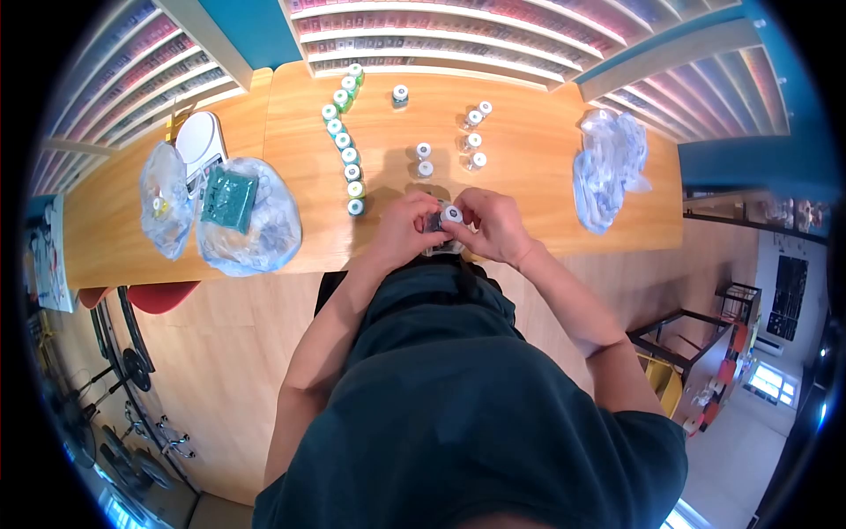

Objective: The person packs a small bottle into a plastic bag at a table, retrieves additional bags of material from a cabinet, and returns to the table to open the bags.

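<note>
At the table's front edge my left hand (407, 233) is closed around the dark body of a small white-capped jar (451, 214). My right hand (495, 227) pinches the same jar near its cap from the other side. The jar looks tilted, and fingers hide part of it. Something clear and shiny (443, 248) shows just below my hands; its kind I cannot make out. Beyond them two similar jars (425, 160) stand close together. To the left runs a winding row of several jars (351, 156) with white caps and green to teal contents.
Several jars (475, 140) stand at the right, and a lone jar (400, 93) farther back. Plastic bags (608, 167) flank the table (529, 176); a green packet (230, 199) lies on the left one. Behind are a white scale (199, 139) and shelves (441, 35).
</note>
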Tool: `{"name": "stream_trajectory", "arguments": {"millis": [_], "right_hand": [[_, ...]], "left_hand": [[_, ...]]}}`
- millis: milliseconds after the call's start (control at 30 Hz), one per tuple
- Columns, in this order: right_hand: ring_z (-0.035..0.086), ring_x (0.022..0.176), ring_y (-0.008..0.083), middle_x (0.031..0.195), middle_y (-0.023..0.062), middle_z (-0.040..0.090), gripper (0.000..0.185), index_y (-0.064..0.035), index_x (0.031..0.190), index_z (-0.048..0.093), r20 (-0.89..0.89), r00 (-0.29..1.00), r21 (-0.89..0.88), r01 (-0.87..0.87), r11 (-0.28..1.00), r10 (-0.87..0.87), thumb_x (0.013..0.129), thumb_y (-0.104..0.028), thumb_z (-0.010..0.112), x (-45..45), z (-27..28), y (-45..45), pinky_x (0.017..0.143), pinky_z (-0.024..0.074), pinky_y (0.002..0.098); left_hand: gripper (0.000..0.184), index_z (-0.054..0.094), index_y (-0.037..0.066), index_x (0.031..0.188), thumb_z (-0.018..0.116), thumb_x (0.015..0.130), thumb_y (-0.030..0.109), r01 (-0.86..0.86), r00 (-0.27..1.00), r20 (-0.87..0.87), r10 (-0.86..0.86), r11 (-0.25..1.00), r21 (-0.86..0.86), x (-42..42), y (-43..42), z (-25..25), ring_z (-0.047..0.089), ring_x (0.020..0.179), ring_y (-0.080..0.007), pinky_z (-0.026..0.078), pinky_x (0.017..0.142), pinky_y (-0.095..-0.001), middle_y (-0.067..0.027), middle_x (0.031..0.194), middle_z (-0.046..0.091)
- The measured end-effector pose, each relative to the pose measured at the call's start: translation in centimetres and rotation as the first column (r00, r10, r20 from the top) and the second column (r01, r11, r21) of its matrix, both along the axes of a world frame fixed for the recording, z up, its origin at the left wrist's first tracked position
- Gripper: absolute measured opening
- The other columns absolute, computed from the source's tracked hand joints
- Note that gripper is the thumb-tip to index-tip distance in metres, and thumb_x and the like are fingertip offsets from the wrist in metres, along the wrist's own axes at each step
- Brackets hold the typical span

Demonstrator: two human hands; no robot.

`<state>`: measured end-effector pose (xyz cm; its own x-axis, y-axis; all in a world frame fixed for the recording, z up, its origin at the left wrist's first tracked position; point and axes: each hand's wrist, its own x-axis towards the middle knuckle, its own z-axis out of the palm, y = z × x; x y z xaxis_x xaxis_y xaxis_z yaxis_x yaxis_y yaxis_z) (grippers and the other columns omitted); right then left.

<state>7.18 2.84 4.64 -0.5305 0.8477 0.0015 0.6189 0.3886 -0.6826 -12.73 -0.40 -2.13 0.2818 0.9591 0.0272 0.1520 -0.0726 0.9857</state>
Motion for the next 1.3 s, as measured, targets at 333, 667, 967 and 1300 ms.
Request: {"name": "stream_trajectory", "arguments": {"millis": [333, 667, 967, 1300], "right_hand": [[0.063, 0.060, 0.0231, 0.065, 0.0064, 0.061, 0.025, -0.0042, 0.085, 0.064, -0.161, 0.976, -0.007, 0.151, 0.989, -0.150, 0.076, -0.021, 0.080, -1.9, 2.9, 5.8, 0.059, 0.0518, 0.0338], [0.069, 0.090, 0.0386, 0.094, 0.0220, 0.072, 0.029, -0.0026, 0.093, 0.067, 0.206, 0.940, 0.026, 0.271, 0.962, -0.271, 0.080, -0.028, 0.072, -9.5, -9.1, 18.0, 0.080, 0.0541, 0.0454], [0.070, 0.089, 0.0355, 0.093, 0.0187, 0.072, 0.036, -0.0004, 0.105, 0.063, 0.136, 0.931, -0.037, 0.346, 0.937, -0.339, 0.083, -0.026, 0.075, -9.3, -12.0, 18.7, 0.078, 0.0548, 0.0424], [0.066, 0.087, 0.0164, 0.097, 0.0070, 0.073, 0.023, -0.0017, 0.110, 0.070, -0.322, 0.936, -0.438, -0.015, 0.899, -0.141, 0.087, 0.001, 0.064, 2.6, -6.3, 7.0, 0.080, 0.0523, 0.0304]], "left_hand": [[0.038, 0.066, -0.001, 0.109, 0.080, 0.073, -0.002, -0.151, 0.989, -0.014, 0.151, 0.986, -0.066, -0.8, -0.9, 0.9, 0.054, 0.068, -0.0082, 0.047, 0.062, -0.0214, -0.0042, 0.100, 0.060], [0.018, 0.061, 0.002, 0.099, 0.070, 0.084, 0.000, -0.407, 0.906, -0.178, 0.384, 0.905, -0.121, -0.3, -3.5, 1.6, 0.064, 0.069, -0.0176, 0.052, 0.060, -0.0292, -0.0101, 0.084, 0.064], [0.016, 0.064, -0.001, 0.092, 0.071, 0.091, 0.013, -0.365, 0.911, -0.268, 0.312, 0.915, -0.174, -0.3, -4.6, 2.1, 0.066, 0.063, -0.0188, 0.052, 0.059, -0.0295, -0.0113, 0.073, 0.067], [0.013, 0.064, -0.002, 0.098, 0.063, 0.097, 0.011, -0.317, 0.909, -0.308, 0.280, 0.946, -0.075, -1.6, -3.7, 1.8, 0.064, 0.061, -0.0165, 0.050, 0.058, -0.0290, -0.0113, 0.071, 0.065]]}}
